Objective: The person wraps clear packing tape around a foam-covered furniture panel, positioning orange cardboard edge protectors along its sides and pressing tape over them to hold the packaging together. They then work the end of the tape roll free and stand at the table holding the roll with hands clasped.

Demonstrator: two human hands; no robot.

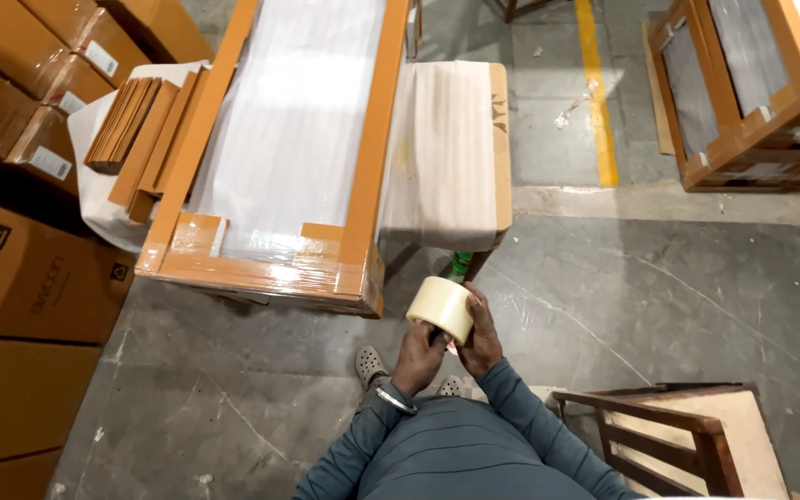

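A roll of clear packing tape (442,306) sits between both hands, just in front of my chest. My left hand (418,354) grips it from below at the left side. My right hand (483,335) holds the roll's right side, fingers curled over its edge. Straight ahead lies a long flat package (284,148) wrapped in clear film with orange-brown cardboard edge strips, its near corner (354,273) about a hand's width from the tape. Something green (460,263) shows just past the roll.
A smaller wrapped package (451,148) stands to the right of the long one. Stacked brown cartons (20,278) line the left. Loose cardboard strips (141,130) lie on white sheet. A wooden chair frame (668,435) is at lower right. More wrapped frames (752,83) sit past a yellow floor line (596,93).
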